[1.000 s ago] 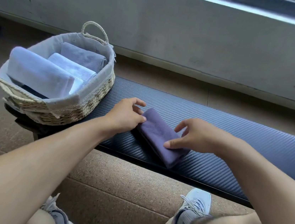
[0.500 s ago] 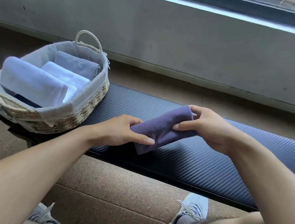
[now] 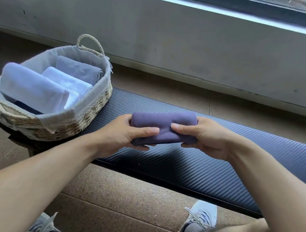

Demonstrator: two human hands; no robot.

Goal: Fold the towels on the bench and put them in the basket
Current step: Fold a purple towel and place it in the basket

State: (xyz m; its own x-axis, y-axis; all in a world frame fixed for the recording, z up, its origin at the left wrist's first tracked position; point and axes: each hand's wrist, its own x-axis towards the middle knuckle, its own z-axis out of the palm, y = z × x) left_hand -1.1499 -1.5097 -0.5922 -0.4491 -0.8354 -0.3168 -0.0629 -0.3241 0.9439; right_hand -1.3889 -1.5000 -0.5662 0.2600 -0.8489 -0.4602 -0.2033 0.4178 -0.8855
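Note:
A folded purple towel (image 3: 163,124) is held level just above the dark bench (image 3: 219,162). My left hand (image 3: 124,134) grips its left end, thumb on top. My right hand (image 3: 203,136) grips its right end. To the left, on the bench's end, stands a woven basket (image 3: 91,112) with a grey liner and rope handles. Inside lie a pale blue folded towel (image 3: 32,87), a white one (image 3: 67,84) and a grey-blue one (image 3: 79,69) at the back.
The bench runs to the right with a ribbed dark cover. A grey wall (image 3: 177,38) and window ledge rise behind it. My two shoes (image 3: 192,230) rest on the brown speckled floor below.
The purple towel has come up off the bench. Both hands now hold it by its ends, turned level and slightly higher than half a second ago.

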